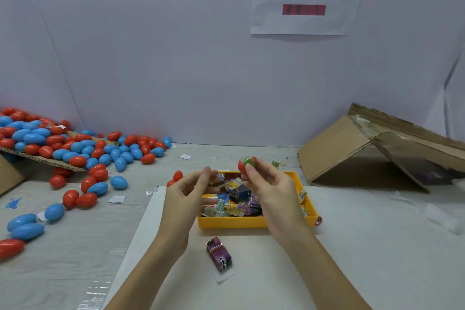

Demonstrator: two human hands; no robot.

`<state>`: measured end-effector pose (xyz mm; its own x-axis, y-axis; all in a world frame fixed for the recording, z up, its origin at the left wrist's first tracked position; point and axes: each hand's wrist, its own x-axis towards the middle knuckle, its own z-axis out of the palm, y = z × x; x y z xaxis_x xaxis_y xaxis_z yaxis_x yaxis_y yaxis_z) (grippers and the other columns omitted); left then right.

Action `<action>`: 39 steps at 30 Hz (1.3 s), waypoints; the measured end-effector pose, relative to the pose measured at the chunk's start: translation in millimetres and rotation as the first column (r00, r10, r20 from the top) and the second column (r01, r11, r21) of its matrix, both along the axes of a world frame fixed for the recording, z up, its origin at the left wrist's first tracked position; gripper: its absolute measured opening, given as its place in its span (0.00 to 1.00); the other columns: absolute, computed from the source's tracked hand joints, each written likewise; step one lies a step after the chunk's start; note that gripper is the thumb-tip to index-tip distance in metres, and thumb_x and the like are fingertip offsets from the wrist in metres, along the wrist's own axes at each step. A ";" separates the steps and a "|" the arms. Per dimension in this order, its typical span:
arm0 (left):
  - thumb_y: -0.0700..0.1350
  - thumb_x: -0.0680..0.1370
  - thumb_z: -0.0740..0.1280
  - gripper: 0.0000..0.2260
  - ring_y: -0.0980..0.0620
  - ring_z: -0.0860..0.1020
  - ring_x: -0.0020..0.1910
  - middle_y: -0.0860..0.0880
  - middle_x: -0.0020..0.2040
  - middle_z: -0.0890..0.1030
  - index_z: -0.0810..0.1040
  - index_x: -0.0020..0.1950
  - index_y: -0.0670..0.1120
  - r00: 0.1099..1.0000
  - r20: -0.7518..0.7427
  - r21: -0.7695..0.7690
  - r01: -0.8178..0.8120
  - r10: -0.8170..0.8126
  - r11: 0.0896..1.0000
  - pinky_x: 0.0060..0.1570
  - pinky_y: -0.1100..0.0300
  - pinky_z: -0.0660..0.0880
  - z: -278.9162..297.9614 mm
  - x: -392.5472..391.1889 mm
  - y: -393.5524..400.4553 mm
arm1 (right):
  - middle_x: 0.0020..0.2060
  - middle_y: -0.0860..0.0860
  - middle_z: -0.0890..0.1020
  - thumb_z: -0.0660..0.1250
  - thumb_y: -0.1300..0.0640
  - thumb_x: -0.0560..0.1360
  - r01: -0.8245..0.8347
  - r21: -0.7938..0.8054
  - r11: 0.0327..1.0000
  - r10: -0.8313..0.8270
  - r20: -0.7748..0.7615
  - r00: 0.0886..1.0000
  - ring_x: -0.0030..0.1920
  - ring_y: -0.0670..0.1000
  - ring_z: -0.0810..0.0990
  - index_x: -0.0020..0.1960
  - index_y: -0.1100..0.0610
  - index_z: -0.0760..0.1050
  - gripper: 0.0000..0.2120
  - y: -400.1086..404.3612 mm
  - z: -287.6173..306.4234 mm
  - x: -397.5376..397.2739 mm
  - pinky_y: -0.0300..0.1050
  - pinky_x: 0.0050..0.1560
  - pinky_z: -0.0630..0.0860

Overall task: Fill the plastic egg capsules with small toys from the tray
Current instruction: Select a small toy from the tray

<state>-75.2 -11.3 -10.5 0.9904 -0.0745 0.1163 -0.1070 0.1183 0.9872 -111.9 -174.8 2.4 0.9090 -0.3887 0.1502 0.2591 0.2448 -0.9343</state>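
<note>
A person is sitting at a table with a yellow tray [251, 221] in front of them, and the tray is holding lots of small wrapped toys [230, 202]. Just above the far side of the tray, the right hand [270, 185] is pinching a red egg half [247, 164] with its thumb and fingers, and a green toy is poking out of the open top. The left hand [187, 190] is hovering above the left edge of the tray with its fingers loosely bent; it is hard to tell if it is holding anything, and no other egg half is showing there. So this one egg is looking filled but not closed yet, and it seems to be waiting for its other half. Far to the left of the tray, a big pile of red and blue eggs [75, 151] is lying on the table and on a flat cardboard sheet [37, 158]. All are shut, so nobody can see which ones are already full. The tray is looking quite full of toys, so plenty of work is probably left. One purple toy packet [219, 253] is lying just in front of the tray. A tipped cardboard box [352, 153] is lying to the right, behind the tray.
</note>
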 end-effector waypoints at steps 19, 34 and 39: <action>0.53 0.83 0.64 0.19 0.52 0.81 0.33 0.46 0.40 0.86 0.86 0.42 0.42 1.000 -0.023 0.050 0.018 -0.017 0.999 0.35 0.60 0.79 -0.4 5.0 5.8 | 0.64 0.61 0.80 0.60 0.64 0.84 0.052 0.879 0.474 -0.316 0.115 0.942 0.63 0.55 0.82 0.72 0.62 0.71 0.16 -158.0 83.1 55.5 0.44 0.55 0.83; 0.44 0.84 0.66 0.09 0.50 0.70 0.66 0.50 0.62 0.74 0.79 0.63 0.51 0.874 0.298 0.580 -0.485 0.384 0.654 0.59 0.61 0.68 -26.3 37.1 35.3 | 0.36 0.53 0.85 0.63 0.59 0.84 0.000 -0.423 0.906 0.008 0.018 1.000 0.36 0.51 0.83 0.50 0.57 0.82 0.09 3.3 -19.3 5.5 0.41 0.35 0.80; 0.47 0.85 0.63 0.21 0.41 0.53 0.81 0.41 0.82 0.57 0.68 0.79 0.52 0.864 0.235 0.846 -0.407 0.445 0.345 0.78 0.45 0.55 -18.1 63.0 76.2 | 0.34 0.46 0.83 0.64 0.56 0.83 0.088 -0.753 0.652 -0.050 0.073 0.996 0.36 0.45 0.83 0.51 0.53 0.81 0.06 10.4 -25.6 1.9 0.46 0.38 0.83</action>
<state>-12.2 64.9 -28.6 0.9207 0.3184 0.2255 0.1503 -0.8228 0.5482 -109.9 -164.4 -23.2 0.8697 -0.1857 0.4572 0.2886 -0.5601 -0.7765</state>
